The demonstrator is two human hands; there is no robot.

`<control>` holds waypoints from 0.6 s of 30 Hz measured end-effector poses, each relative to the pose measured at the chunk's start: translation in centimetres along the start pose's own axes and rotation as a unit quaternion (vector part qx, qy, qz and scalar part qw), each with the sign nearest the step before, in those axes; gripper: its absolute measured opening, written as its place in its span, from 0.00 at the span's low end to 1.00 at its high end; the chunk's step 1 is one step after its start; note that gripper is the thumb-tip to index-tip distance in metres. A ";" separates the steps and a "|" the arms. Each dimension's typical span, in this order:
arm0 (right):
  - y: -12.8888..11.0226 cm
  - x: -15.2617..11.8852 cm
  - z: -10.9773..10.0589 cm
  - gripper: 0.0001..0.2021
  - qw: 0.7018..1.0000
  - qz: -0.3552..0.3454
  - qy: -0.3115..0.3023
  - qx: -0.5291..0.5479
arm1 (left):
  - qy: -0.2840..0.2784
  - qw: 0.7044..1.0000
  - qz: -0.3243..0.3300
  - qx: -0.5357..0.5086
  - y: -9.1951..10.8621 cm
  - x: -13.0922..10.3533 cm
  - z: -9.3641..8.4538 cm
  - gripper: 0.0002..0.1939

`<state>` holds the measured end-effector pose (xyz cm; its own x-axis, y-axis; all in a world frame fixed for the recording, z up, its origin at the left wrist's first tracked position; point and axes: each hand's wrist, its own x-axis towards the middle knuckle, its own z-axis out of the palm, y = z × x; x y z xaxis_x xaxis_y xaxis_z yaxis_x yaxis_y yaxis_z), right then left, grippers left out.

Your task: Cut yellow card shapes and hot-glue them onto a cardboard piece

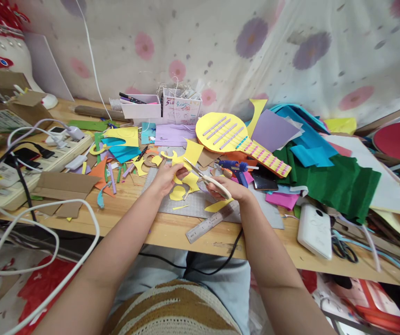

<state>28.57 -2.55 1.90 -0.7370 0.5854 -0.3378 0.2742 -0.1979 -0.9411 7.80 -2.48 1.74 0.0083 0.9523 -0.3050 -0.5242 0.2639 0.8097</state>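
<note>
My left hand point(168, 178) pinches a piece of yellow craft sheet point(193, 151) over the desk. In my right hand point(228, 187) is a pair of scissors point(207, 179) with pale handles, its blades pointing up and left toward the yellow piece. Whether the blades touch the sheet I cannot tell. Below both hands lies a grey cutting mat point(252, 214) with yellow offcuts point(177, 192) and a metal ruler point(209, 226). Just beyond my right hand rests a blue glue gun point(234, 166). Behind it lies a yellow paper guitar point(217, 128) with lilac strips.
Green crepe-like sheet point(339, 184), a white power bank point(315, 230) and black-handled scissors point(344, 249) lie on the right. At left are a power strip point(41, 163), looping cables and cardboard point(63, 188). White boxes point(182, 105) stand at the back among colourful scraps.
</note>
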 end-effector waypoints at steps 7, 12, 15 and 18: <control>-0.4 -0.3 0.2 0.26 1.000 0.015 -0.002 0.010 | -0.005 1.000 -0.003 0.013 0.1 0.1 -0.3 0.01; -0.7 -0.4 0.3 0.27 0.999 0.031 -0.005 0.007 | 0.011 1.000 -0.004 0.019 0.2 0.2 -0.4 0.01; -0.5 -0.2 0.2 0.27 1.000 0.028 0.002 -0.008 | 0.012 1.000 -0.003 0.015 0.3 0.2 -0.5 0.02; -0.1 0.0 0.1 0.25 1.000 0.007 -0.002 -0.023 | 0.012 1.000 0.003 0.009 0.2 0.4 -0.6 0.01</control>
<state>28.53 -2.60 1.99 -0.7359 0.5792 -0.3507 0.3124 -0.1690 -0.9348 7.20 -2.10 1.52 -0.0151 0.9503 -0.3109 -0.5082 0.2605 0.8209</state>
